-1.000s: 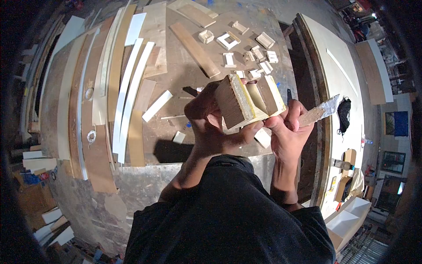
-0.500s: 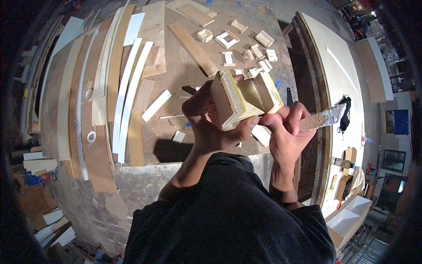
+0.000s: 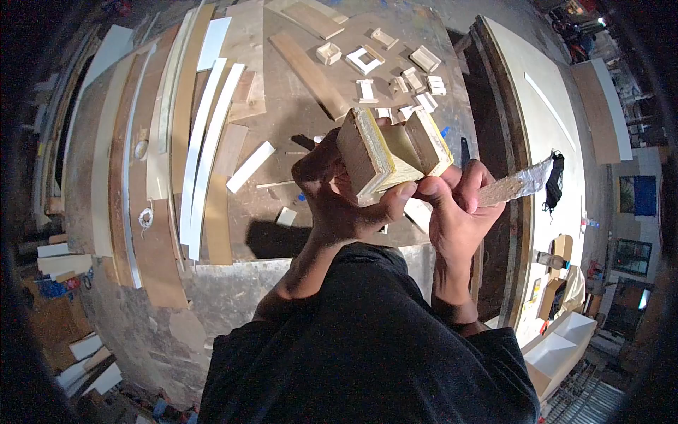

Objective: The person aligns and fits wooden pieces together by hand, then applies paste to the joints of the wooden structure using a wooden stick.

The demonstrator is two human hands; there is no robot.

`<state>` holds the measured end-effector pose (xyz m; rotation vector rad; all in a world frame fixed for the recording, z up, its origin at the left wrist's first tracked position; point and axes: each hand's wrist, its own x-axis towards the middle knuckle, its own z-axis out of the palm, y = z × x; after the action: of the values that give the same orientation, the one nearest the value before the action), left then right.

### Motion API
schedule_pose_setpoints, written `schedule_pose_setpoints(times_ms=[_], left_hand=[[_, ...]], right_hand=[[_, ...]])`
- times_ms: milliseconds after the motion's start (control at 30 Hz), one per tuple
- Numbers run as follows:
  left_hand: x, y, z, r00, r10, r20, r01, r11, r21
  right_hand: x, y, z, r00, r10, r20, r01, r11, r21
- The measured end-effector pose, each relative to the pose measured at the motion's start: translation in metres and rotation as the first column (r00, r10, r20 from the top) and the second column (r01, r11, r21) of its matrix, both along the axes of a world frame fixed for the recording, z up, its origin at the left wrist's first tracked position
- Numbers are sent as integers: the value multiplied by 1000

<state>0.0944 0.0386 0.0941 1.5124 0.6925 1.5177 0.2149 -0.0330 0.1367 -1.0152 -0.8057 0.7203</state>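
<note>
A small wooden box-like piece (image 3: 404,172), with a raised wall at either end and yellowish smears along its edges, is held up above the table. My left hand (image 3: 339,194) is closed around its left side, thumb beneath the near edge. Held in my right hand (image 3: 459,212) is a flat wooden stick (image 3: 519,184) whose far end is coated whitish grey. That hand's thumb and fingers also touch the piece's near right corner. What lies under the piece is partly hidden.
Several small wooden assemblies (image 3: 425,59) lie on the brown worktable (image 3: 282,127) beyond my hands. Long boards and strips (image 3: 201,162) cover its left side. On the right stands a pale-topped bench (image 3: 544,127) with a black tangled item (image 3: 555,180) and a bottle (image 3: 552,260).
The wooden piece has tilted slightly, and my right hand and the stick have shifted a little. Both hands keep their hold.
</note>
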Motion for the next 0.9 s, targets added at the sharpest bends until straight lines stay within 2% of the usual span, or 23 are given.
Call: schedule_pose_setpoints(times_ms=[133, 200, 233, 433, 500, 900], left_hand=[[1, 0, 2, 999, 40, -20, -41, 998, -54], [1, 4, 1, 996, -36, 83, 33, 999, 36], [1, 4, 1, 996, -35, 82, 32, 999, 37], [4, 3, 1, 973, -121, 198, 142, 985, -96], [7, 1, 0, 935, -145, 325, 200, 969, -143], [9, -7, 2, 921, -134, 366, 216, 957, -194]], right_hand=[[-1, 1, 0, 1000, 3, 21, -3, 999, 32], [0, 1, 1, 999, 3, 37, -4, 1000, 22], [1, 0, 1, 999, 6, 45, -8, 999, 36], [1, 2, 2, 1000, -30, -7, 30, 1000, -8], [1, 3, 2, 1000, -24, 13, 24, 999, -28], [-1, 0, 6, 999, -48, 14, 49, 997, -57]])
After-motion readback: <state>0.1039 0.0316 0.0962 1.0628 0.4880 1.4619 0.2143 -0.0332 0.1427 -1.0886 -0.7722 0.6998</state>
